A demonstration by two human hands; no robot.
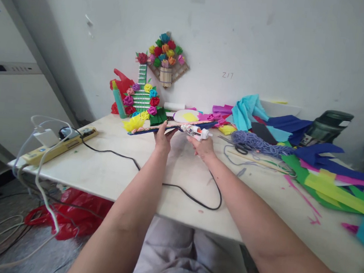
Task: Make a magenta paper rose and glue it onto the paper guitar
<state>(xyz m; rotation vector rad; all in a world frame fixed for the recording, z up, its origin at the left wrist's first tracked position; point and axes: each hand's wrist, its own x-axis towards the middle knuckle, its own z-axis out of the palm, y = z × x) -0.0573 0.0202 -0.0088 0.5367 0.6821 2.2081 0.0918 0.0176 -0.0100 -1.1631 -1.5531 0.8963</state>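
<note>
My left hand (163, 139) is closed on a flat craft board (149, 129), held tilted above the table so that I see it nearly edge-on. A pink strip runs along its dark blue edge, and a fluffy yellow paper piece (134, 123) sits at its left end. In my right hand (204, 148) is a white hot glue gun (198, 132), close against the board's right part. Whether its nozzle touches the board I cannot tell. The glue gun's black cord (192, 196) loops over the table below my hands.
A power strip (68, 142) lies at the table's left. Paper-flower crafts (142, 96) stand by the wall, near a glue bottle (119, 100). Purple yarn (258, 143), scissors (241, 149), crepe paper (334, 190) and a dark green bottle (326, 129) occupy the right.
</note>
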